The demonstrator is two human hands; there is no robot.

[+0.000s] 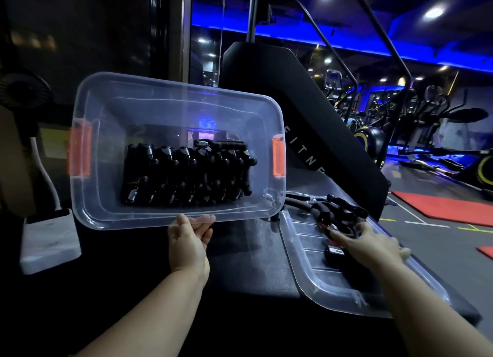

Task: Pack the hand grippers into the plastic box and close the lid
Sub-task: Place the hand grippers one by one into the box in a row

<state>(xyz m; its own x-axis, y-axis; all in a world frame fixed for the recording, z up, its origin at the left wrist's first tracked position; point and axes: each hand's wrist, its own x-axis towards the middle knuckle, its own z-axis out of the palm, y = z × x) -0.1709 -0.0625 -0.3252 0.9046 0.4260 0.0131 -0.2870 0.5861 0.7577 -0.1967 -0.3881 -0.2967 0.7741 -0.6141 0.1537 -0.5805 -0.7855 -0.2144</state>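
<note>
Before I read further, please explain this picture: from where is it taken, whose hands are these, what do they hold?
One camera, worn on a person's head, looks down at their own two bare hands; there is no machine. The left hand grips the near rim of a clear plastic box, tilted toward the camera, with black hand grippers packed in rows inside. Its clear lid lies on a black padded bench. A few loose grippers lie at the lid's far end, and the right hand reaches onto them; whether its fingers already grip one, I cannot tell.

Tilted box (170, 108) mouth open; loose grippers (338, 210) beside
</note>
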